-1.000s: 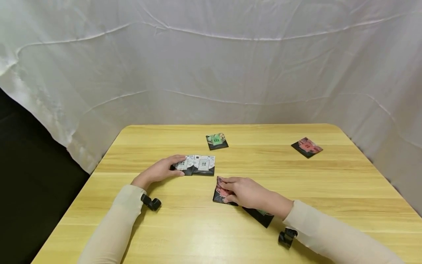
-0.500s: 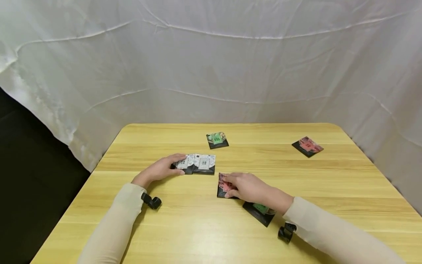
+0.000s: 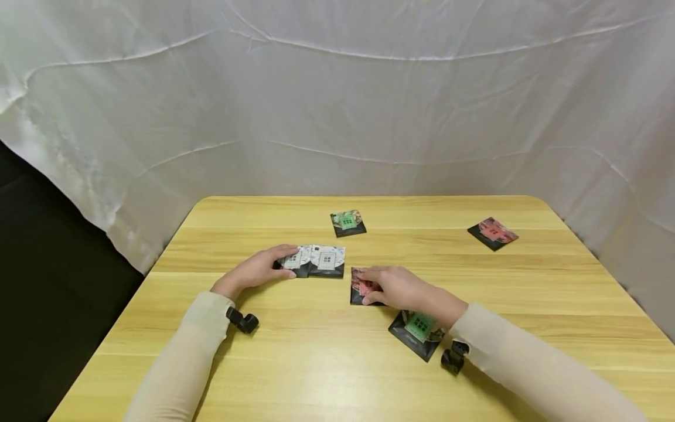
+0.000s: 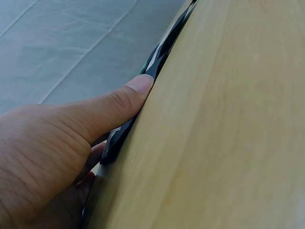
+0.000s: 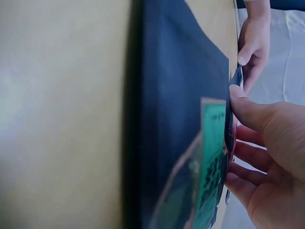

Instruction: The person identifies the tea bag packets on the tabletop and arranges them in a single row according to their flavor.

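My left hand (image 3: 253,274) holds a black-and-white sachet (image 3: 303,257) flat on the table, thumb at its near edge and fingers over its far side. Right beside it, edges meeting, lies a second black-and-white sachet (image 3: 328,261). A red-and-black sachet (image 3: 357,295) is gripped by my right hand (image 3: 405,287) just right of and nearer than the white pair, and the hand covers much of it. Under my right wrist rests a green-and-black sachet (image 3: 416,331). In the right wrist view, this green sachet (image 5: 212,157) looms large in front of the gripping hand.
Farther back on the wooden table (image 3: 295,363) lie another green-and-black sachet (image 3: 348,223) and, to the far right, a tilted red-and-black sachet (image 3: 493,233). A pale cloth (image 3: 369,117) hangs behind the table's back edge.
My right hand has slid the red sachet away from me and slightly right, up near the white pair. More of the near green sachet now shows. My left hand has stayed in place.
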`<state>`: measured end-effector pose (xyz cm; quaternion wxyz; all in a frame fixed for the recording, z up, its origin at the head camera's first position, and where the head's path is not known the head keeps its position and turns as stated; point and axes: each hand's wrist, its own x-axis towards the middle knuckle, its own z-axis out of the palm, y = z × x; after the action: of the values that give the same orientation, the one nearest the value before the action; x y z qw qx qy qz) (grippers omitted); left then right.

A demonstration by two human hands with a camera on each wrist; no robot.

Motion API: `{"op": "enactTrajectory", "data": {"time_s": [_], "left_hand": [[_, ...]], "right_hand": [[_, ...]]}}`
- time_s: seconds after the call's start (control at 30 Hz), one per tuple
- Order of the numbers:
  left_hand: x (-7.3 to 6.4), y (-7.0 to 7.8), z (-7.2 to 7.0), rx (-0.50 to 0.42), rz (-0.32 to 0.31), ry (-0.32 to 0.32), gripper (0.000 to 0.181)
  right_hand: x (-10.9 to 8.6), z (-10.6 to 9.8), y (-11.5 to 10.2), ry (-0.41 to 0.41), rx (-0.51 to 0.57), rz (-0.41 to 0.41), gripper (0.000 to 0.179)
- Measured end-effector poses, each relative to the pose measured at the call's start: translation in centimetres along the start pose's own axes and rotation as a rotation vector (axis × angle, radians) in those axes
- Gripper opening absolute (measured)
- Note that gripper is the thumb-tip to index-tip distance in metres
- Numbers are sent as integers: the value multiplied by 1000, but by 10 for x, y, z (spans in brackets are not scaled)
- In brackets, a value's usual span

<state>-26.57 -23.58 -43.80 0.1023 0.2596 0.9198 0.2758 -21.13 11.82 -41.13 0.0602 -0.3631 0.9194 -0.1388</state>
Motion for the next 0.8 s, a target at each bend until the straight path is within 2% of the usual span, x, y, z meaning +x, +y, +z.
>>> {"op": "enactTrajectory", "data": {"time_s": [0.4, 0.8], "left_hand": [[0, 4, -2, -3, -20, -7, 71], [0, 3, -3, -1, -10, -13, 71]], "right_hand": [[13, -3, 12, -12, 0, -7, 60], [28, -9, 19, -56, 27, 49, 61]]}}
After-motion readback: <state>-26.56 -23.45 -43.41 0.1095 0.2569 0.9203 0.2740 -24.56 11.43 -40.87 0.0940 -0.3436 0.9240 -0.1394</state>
